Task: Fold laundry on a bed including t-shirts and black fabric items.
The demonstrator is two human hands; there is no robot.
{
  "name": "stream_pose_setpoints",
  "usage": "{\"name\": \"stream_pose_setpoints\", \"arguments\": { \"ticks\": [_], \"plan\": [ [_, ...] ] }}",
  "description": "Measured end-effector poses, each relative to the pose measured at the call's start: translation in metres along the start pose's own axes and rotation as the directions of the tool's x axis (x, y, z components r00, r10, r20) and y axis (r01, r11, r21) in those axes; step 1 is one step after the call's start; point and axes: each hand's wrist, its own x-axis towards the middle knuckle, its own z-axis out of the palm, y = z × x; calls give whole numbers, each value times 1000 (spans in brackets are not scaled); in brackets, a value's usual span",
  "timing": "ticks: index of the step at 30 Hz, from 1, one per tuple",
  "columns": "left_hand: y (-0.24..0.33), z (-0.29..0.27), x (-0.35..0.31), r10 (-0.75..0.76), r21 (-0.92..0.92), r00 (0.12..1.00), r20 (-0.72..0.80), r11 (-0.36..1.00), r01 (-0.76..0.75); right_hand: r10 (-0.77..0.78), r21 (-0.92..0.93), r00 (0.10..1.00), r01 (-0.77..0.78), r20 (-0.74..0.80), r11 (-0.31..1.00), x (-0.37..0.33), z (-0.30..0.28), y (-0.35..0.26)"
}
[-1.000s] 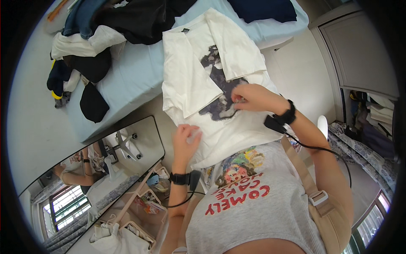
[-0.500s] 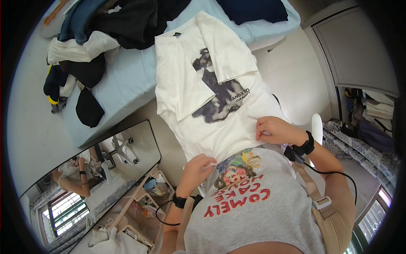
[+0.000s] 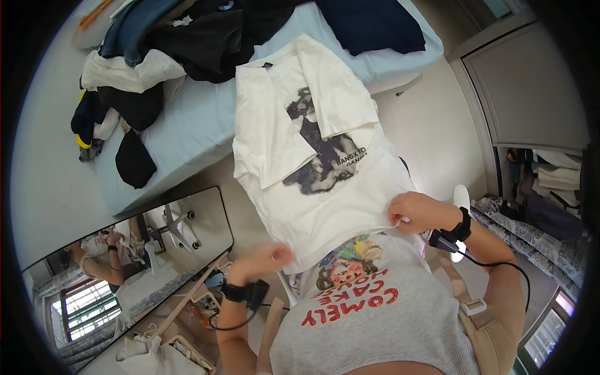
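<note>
A white T-shirt (image 3: pixel 262 206) with a dark printed picture lies spread face up from the bed's edge toward my lap, both sleeves folded inward over its front. At the hem's right corner my right hand (image 3: pixel 420 212) is closed, pinching the white cloth. My left hand (image 3: pixel 265 259) is off the shirt, just beside the hem's left corner; motion smears its fingers, so I cannot make out whether they are apart.
The bed (image 3: pixel 187 140) with a light blue sheet spans the far side. Dark and white clothes (image 3: pixel 134 69) are heaped at its left, and a folded navy garment (image 3: pixel 372 25) lies at its far right. A mirror (image 3: pixel 215 212) and a shelf rack (image 3: pixel 181 306) stand at left.
My left hand has let go of the hem's left corner and moved left and down. The right hand, still gripping the hem, has shifted slightly right and nearer.
</note>
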Motion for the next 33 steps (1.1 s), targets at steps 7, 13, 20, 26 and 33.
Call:
{"name": "stream_pose_setpoints", "arguments": {
  "ticks": [7,13,20,26,33],
  "plan": [
    [39,-175,79,142,-166,618,-773,895,-413,68,-40,986,-62,153,997,58,-81,24],
    [58,-265,124,29,-214,444,-896,847,-487,105,335,800,125,-591,934,193,-168,95],
    [74,-274,154,37,-232,520,-854,866,-443,341,656,652,326,-677,681,253,-185,90],
    [71,-273,157,196,-150,525,-828,825,-545,287,622,741,218,-607,752,262,-197,102],
    [55,-233,118,451,258,288,-845,815,-519,70,410,771,257,-633,875,208,-183,70]
  ]
}}
